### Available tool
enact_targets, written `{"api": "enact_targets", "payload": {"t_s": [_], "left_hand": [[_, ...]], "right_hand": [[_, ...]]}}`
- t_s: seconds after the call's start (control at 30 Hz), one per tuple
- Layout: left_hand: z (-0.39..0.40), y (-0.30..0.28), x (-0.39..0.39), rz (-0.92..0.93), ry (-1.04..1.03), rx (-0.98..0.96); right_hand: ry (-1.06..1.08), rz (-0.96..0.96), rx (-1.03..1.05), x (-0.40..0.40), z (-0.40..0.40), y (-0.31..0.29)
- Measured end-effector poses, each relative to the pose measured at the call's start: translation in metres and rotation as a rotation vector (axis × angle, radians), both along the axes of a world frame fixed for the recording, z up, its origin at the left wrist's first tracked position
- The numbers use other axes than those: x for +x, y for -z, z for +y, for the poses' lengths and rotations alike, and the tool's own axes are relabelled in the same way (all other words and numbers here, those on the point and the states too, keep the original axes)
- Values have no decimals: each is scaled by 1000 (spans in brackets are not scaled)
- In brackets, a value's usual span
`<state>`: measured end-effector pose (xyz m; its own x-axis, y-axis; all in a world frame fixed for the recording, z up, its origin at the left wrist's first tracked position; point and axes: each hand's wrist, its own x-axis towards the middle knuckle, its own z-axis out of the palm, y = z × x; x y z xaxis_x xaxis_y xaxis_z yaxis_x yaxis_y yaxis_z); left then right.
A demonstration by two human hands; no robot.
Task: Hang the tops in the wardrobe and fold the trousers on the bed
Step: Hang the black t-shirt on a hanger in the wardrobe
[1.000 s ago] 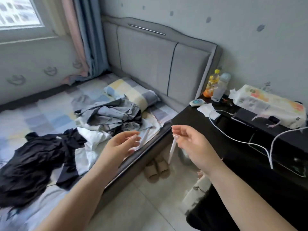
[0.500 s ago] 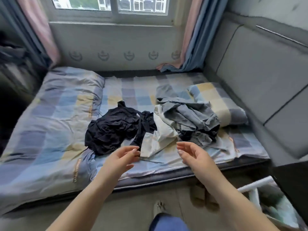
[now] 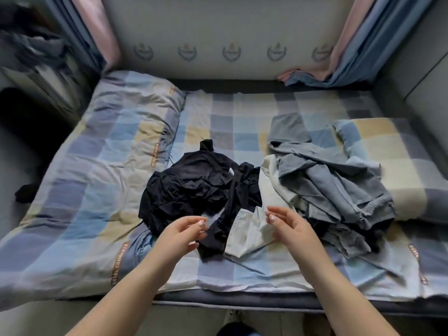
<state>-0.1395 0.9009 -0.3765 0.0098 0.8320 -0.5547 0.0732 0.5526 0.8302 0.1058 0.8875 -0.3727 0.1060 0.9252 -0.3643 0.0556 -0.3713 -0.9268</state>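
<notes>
A bed with a blue, grey and yellow checked cover fills the view, seen from its near edge. At 9 o'clock, past the bed's left side, sits a dark blurred mass that cannot be made out; a folded checked quilt lies at about 10 o'clock. Near the centre is a crumpled black garment, too bunched to tell top from trousers. The left hand hovers over its near edge, fingers loosely curved, holding nothing. A pale cream garment lies between the hands, partly under the black cloth. The right hand hovers above it, fingers relaxed and empty, palm facing left. At 2 o'clock a heap of grey-blue clothing overlaps the cream piece. A checked pillow at 3 o'clock is cut off by the frame. The wardrobe is out of view.
</notes>
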Motion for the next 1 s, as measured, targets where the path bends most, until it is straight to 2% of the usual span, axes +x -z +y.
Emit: {"api": "enact_targets", "payload": {"t_s": [0.3, 0.57, 0.8, 1.0], "left_hand": [[70, 55, -3, 41, -56, -149], [132, 114, -39, 104, -83, -240], [209, 182, -97, 158, -122, -240], [269, 262, -160, 196, -176, -236]], "right_hand": [[-9, 26, -142, 6, 91, 73], [-51, 21, -237, -25, 154, 132], [-174, -27, -212, -105, 235, 195], [-382, -171, -125, -203, 317, 275]]}}
